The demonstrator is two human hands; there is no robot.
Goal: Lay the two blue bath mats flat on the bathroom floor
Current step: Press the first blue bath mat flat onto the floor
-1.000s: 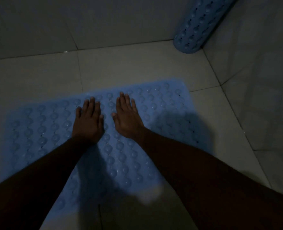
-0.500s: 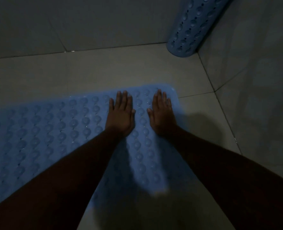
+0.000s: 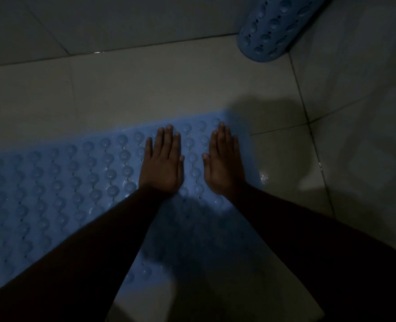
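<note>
**One mat down, one still rolled**

Floor (image 3: pixel 146 89): pale tiles in dim light, with a wet shine just right of the mat's end.

Flat mat (image 3: pixel 64 194): blue with rows of round bumps. It is spread over the left and middle of the floor and runs out of view at the left. Its right end stops short of the right wall (image 3: pixel 366 112). It lies flat where lit; the near part is under arm shadow, so I cannot check it.

Rolled mat (image 3: pixel 269 31): same blue, same bumps. It stands tilted in the far right corner, well apart from the flat one.

Left hand (image 3: pixel 163 168): palm down on the mat's right end, fingers straight and close together. The grip is flat and holds nothing.

Right hand (image 3: pixel 223 168): just beside the left, same flat grip, near the mat's right edge.

Progress (judgement): about half done. The first mat looks placed and is being pressed onto the tiles. The rolled mat has yet to be fetched, unrolled and flattened.
</note>
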